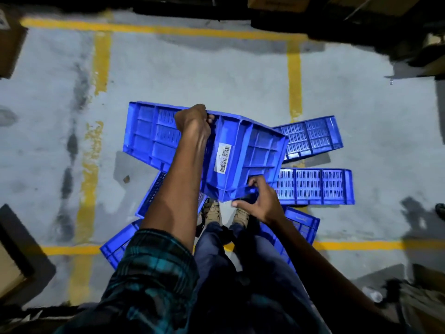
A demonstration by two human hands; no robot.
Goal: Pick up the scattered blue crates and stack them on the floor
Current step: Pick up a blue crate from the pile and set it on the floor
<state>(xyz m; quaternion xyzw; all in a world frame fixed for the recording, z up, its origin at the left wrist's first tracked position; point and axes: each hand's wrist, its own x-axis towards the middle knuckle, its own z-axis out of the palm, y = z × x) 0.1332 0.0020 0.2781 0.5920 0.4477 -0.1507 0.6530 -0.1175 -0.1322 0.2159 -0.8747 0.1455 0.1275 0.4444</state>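
Note:
I hold a blue crate point(243, 155) up in the air, tilted, its side with a white barcode label point(223, 159) facing me. My left hand point(193, 121) grips its far top edge. My right hand point(258, 201) holds its near lower corner. Under it on the floor lies another blue crate point(144, 133), partly hidden. Two slotted blue crates rest to the right, one angled point(313, 137) and one level point(317, 186). More blue crates lie near my feet at left point(151, 196), lower left point(115, 249) and lower right point(303, 227).
The grey concrete floor point(192, 73) carries yellow painted lines point(295, 75). Cardboard boxes stand at the left edge point(9, 47) and lower left point(12, 261). Dark shelving and boxes point(361, 18) line the far side. My shoes point(214, 212) stand between the crates.

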